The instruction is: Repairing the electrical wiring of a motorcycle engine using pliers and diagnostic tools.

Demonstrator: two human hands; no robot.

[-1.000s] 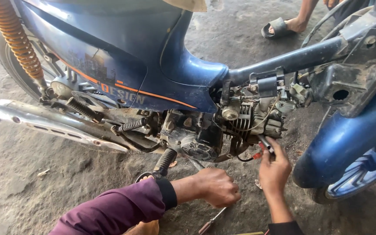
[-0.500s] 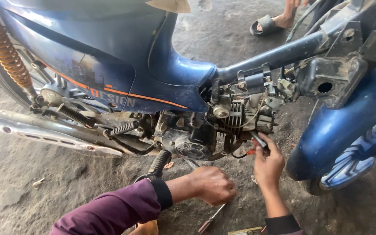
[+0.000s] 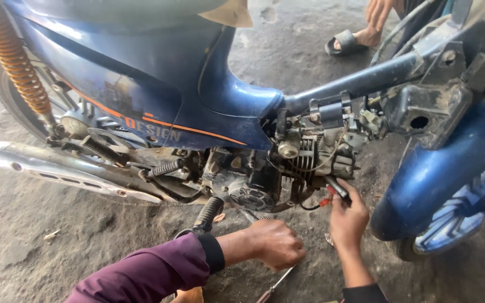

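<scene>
Reaching under a blue motorbike's engine (image 3: 287,163), right hand (image 3: 348,220) gripping a tool (image 3: 337,187), left hand (image 3: 273,244) clenched, perhaps empty.

Single head view, looking down, close on motorcycle engine (image 3: 287,163)

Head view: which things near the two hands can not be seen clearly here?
- Left hand: a closed fist; what it holds, if anything, is hidden by the fingers.
- Screwdriver on the ground: the handle is cut by the bottom edge.
- Right hand: grips a dark tool; its tip is hidden among the engine parts.
- Bystander's sandalled foot: the leg is cut by the top edge.
</scene>
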